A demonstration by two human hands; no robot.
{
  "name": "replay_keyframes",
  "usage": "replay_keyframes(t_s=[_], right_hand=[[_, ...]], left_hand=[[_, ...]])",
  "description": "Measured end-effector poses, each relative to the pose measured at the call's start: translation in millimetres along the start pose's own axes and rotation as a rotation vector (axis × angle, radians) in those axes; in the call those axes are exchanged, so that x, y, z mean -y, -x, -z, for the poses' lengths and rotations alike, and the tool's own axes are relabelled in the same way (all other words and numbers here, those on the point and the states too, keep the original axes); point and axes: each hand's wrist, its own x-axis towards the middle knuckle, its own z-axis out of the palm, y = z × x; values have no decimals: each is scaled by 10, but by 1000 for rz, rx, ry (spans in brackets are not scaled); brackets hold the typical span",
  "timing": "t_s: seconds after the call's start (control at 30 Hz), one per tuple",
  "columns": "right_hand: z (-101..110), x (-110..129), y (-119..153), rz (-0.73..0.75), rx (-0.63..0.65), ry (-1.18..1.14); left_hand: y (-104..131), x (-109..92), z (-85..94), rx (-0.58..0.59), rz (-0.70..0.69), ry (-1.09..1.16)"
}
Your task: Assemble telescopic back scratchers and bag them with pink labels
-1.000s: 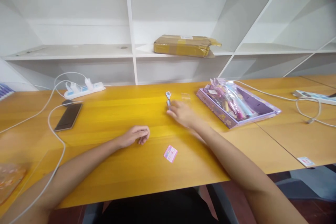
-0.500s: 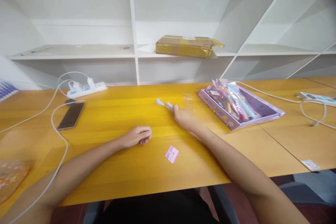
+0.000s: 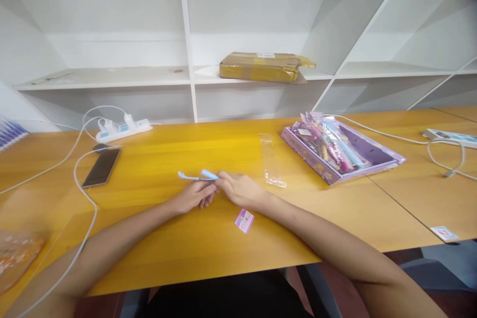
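A light blue pen-like item (image 3: 209, 175) with a thin stem and a curled tip pointing left is pinched in my right hand (image 3: 238, 189). My left hand (image 3: 197, 196) meets it from the left, its fingers curled just under the item; whether they grip it is hidden. Just below my right hand lies a small pink card (image 3: 244, 220) on the table (image 3: 179, 253). A clear plastic sleeve (image 3: 271, 161) lies flat beyond my right forearm.
At the right, a purple box (image 3: 335, 177) holds several wrapped colourful items. A phone (image 3: 101, 167), a power strip (image 3: 124, 129) and white cables lie at the left. A taped cardboard parcel (image 3: 261, 67) sits on the shelf (image 3: 130, 77) behind.
My right hand has moved left and nearer to me with the blue item, and now meets my left hand. The clear sleeve is more fully uncovered.
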Motion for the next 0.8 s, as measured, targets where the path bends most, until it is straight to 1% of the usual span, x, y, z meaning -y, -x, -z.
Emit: replay_keyframes(t_s=[0.03,0.1,0.2,0.3,0.4,0.5,0.67,0.73,0.8], right_hand=[[16,53,-10,46,-7,2],[39,102,-20,79,-31,5],[38,81,-16,88,-60,41],[-13,51,-8,91,-101,95],[-73,60,-19,58,-158,112],[-87,64,-39,-25,-150,58],[-12,-48,-23,-248,5,-76],[11,-121,-3,-336,-9,-191],[17,-193,11,-393,-113,-362]], left_hand=[[1,17,-4,-5,-20,-1],[3,38,-12,-18,-42,11],[-1,38,-24,-51,-38,58],[-16,35,-26,-71,-10,98],[-34,60,-10,-85,1,142],[-49,88,21,-111,-21,232],[-71,51,69,-168,-1,420],[-76,13,86,-188,23,482],[-79,-23,103,-201,30,531]])
